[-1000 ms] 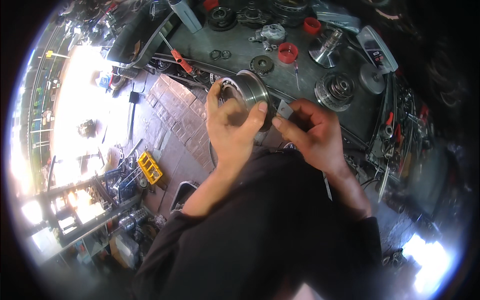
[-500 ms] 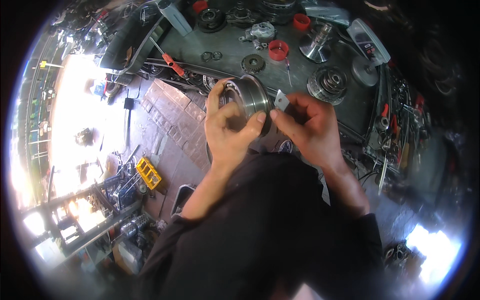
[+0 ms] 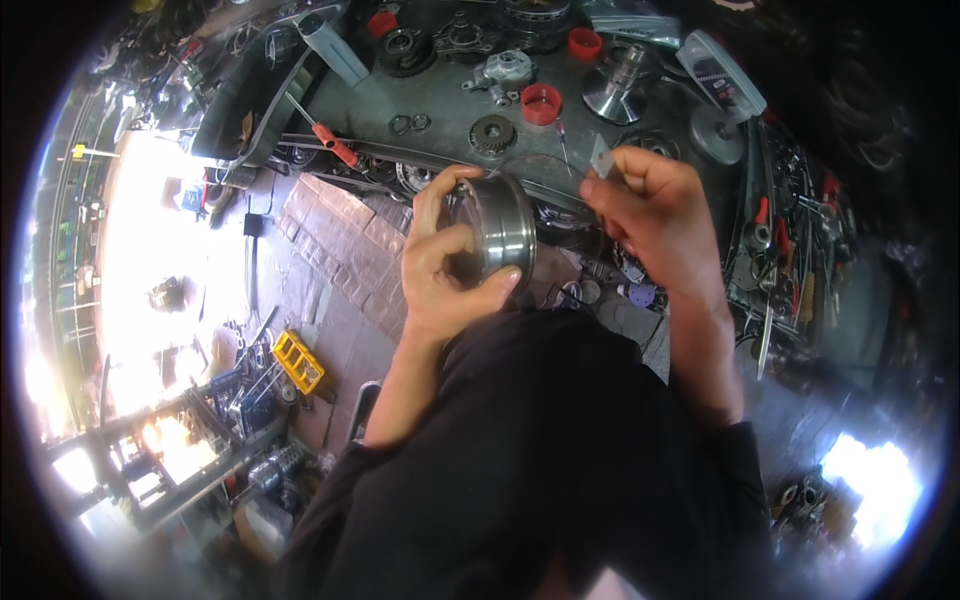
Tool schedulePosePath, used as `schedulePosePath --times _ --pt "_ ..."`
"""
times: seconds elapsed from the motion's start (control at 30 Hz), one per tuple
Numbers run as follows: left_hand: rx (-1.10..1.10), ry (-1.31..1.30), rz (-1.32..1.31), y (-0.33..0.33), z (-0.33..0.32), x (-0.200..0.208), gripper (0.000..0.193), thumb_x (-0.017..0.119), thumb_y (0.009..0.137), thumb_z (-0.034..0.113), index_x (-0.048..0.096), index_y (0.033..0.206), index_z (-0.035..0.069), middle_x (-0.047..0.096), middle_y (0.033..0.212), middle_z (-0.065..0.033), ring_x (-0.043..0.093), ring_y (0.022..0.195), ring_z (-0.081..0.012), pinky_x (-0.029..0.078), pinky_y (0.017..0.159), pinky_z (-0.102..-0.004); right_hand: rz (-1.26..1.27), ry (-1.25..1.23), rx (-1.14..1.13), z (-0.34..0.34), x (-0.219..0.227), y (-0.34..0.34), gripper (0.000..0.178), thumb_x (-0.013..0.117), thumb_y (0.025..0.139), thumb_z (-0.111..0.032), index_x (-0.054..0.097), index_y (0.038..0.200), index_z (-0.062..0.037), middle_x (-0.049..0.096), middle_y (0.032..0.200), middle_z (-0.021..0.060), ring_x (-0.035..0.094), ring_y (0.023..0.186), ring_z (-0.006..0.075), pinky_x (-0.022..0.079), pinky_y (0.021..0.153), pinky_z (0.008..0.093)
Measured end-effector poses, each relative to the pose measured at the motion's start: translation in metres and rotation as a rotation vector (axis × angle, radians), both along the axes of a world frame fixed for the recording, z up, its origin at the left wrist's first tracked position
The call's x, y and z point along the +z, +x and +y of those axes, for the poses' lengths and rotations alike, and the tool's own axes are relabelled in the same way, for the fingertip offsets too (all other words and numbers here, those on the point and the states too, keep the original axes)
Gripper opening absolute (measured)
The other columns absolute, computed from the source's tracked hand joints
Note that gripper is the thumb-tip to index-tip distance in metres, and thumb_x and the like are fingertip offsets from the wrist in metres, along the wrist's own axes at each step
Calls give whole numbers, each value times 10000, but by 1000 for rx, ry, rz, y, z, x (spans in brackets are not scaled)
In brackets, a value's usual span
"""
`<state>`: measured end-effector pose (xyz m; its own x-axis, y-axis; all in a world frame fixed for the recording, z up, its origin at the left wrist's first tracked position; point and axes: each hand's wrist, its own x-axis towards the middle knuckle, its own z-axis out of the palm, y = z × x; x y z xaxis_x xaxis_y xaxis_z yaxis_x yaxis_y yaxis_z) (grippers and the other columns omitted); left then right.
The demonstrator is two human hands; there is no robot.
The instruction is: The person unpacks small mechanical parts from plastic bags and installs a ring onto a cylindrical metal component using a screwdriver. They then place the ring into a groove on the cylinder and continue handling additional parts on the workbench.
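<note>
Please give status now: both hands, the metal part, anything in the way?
Left hand grips round shiny metal drum. Right hand apart from it, pinching small flat grey piece. Cluttered grey workbench behind; nothing between hands.

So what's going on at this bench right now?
A person stands at a cluttered workbench. Their left hand grips a round metal drum in front of the chest, and their right hand pinches a small flat metal piece beside it, apart from the drum. Red caps, gears and a red-handled screwdriver lie on the bench.
</note>
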<state>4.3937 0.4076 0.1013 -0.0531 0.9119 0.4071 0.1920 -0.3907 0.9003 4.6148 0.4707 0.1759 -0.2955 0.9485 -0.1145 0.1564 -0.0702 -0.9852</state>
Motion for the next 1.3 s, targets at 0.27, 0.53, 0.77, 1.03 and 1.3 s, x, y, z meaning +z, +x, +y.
schedulePosePath --times 0.27,0.53,0.77,1.03,1.3 --pt "-299 -180 -665 -8 -1 -9 600 729 699 429 696 931 -123 497 1379 -332 569 1194 -383 436 1044 -444 -342 162 -19 26 -1 40 218 692 906 -101 582 724 -51 488 619 -70 392 556 5 284 497 215" --pt "-368 -187 -1328 6 11 -14 537 550 877 466 604 1070 -33 550 1364 -289 571 1218 -372 479 1042 -487 -185 -137 2 24 -17 96 112 674 897 -70 625 805 -30 499 595 -45 400 488 15 272 452 216" --pt "-97 -117 -1244 11 25 -23 380 488 964 210 619 1219 -40 643 1243 -216 615 1171 -353 508 1020 -495 286 -442 -83 10 -47 135 141 668 863 -113 648 847 26 551 585 45 380 399 54 262 396 217" --pt "-16 -25 -1019 10 36 -40 517 559 877 362 600 1192 -46 604 813 -93 634 871 -258 531 881 -403 410 -497 -199 -13 -51 188 182 612 837 -128 629 867 51 547 570 65 352 377 68 240 389 217" --pt "-378 -4 -953 10 42 -67 586 532 905 350 579 1300 -79 694 1142 -187 659 1113 -305 508 1041 -484 -28 -10 -591 -15 -52 245 120 728 894 -95 659 907 3 600 638 4 477 500 67 345 490 206"
